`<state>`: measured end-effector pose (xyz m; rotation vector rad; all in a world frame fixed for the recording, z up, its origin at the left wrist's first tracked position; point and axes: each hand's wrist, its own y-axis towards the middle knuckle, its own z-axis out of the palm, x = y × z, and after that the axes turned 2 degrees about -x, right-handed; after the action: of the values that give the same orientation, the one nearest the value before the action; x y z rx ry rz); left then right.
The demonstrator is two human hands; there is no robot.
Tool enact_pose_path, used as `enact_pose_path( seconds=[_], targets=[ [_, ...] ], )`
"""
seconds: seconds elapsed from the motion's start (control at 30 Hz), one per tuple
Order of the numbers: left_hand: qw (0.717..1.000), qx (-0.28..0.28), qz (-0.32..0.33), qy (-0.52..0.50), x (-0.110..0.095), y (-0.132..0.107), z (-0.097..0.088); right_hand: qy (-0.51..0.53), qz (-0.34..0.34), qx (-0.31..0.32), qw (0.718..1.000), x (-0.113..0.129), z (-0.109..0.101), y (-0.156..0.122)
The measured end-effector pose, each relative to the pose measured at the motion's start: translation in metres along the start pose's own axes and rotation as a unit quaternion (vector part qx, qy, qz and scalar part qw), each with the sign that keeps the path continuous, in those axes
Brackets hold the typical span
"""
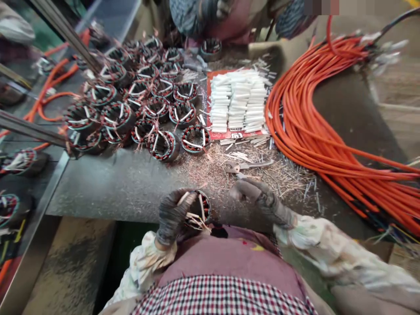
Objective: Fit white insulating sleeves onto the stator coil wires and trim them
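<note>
My left hand (173, 214), in a dark glove, is closed around a wound motor stator (200, 210) held at the near edge of the grey worktable (124, 188). Loose wire ends stick out of the stator toward my body. My right hand (259, 199), also gloved, rests on the table just right of the stator with its fingers curled; whether it holds anything is hidden. A pair of small snips (246, 166) lies on the table just beyond the right hand, among many cut wire scraps (282, 175).
Several finished stators (138, 100) are piled at the back left. A stack of white sleeves (238, 103) lies on a red sheet mid-table. A thick bundle of orange cables (328, 131) sweeps across the right. Another person (223, 17) sits opposite.
</note>
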<state>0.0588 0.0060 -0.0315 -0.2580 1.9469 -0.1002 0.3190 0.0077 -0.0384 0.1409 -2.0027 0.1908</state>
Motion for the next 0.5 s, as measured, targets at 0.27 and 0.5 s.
enact_pose_path(
  seconds=[0.27, 0.5],
  targets=[
    [0.994, -0.035, 0.070, 0.072, 0.009, -0.013, -0.008, -0.375, -0.091, -0.025, 0.922, -0.052, -0.058, 0.027],
    [0.866, -0.037, 0.332, 0.372, -0.012, -0.009, -0.006, 0.120, 0.013, -0.084, 0.989, -0.017, 0.040, -0.025]
  ],
)
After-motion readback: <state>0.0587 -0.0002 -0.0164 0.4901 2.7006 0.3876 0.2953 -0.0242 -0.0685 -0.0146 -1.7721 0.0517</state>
